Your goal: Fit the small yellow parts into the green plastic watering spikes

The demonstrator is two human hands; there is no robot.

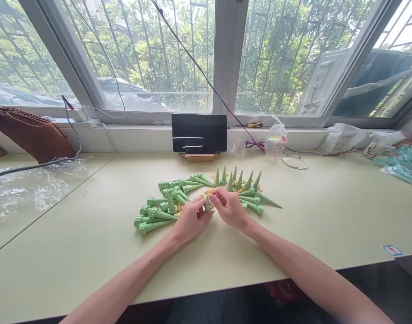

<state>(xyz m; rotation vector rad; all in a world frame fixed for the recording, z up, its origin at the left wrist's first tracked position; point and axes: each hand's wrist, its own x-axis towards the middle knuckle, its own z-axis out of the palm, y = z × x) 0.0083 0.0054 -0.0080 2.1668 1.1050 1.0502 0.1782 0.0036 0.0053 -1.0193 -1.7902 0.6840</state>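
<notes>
My left hand (191,220) is closed around a small green plastic cone (207,205), which stands point up between the thumb and fingers. Right beside it, my right hand (231,209) has its thumb and fingers pinched together; anything between them is hidden or too small to name. To the left of my hands lie several longer green spikes with ribbed caps (156,226), next to one upright green cone (171,204). Several more green cones (239,181) stand point up behind my right hand. Small yellow pieces (179,210) are scattered among them. More capped spikes (255,207) lie at the right.
A dark tablet (199,132) leans on a cardboard stand (199,158) at the back. A brown pouch (33,135), a cable and clear plastic wrap (52,186) are at the left. Plastic bags (276,139) and a coiled white cable (295,162) sit at the back right.
</notes>
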